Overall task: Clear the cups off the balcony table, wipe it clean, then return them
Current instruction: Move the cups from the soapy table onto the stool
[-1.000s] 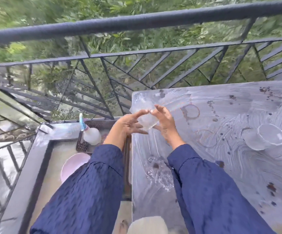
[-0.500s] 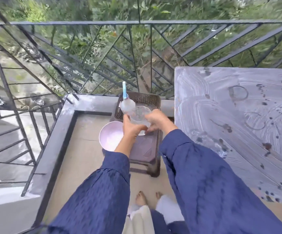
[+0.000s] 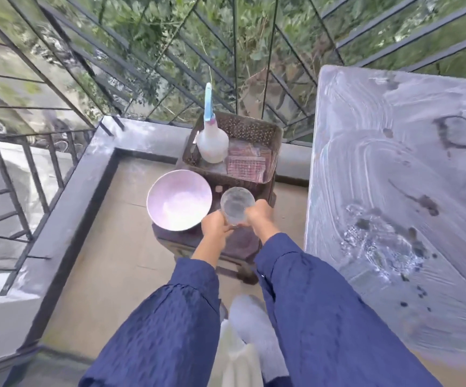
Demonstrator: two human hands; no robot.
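Gripped at its base from both sides by the curled fingers of the left hand point(image 3: 214, 228) and right hand point(image 3: 259, 216), a clear cup point(image 3: 237, 205) is held upright at frame centre, above the dark stool point(image 3: 240, 244) and beside the pink bowl point(image 3: 178, 199), evidently to be parked clear of the smeared table point(image 3: 393, 191) at right.

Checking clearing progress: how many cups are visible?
1: a clear plastic cup held by the left hand and right hand over the dark stool. The grey table is cropped, so others may be hidden.

Pink bowl point(image 3: 178, 201) and brown basket point(image 3: 254, 127) on a low stool point(image 3: 240, 247), black railing point(image 3: 234, 51) behind
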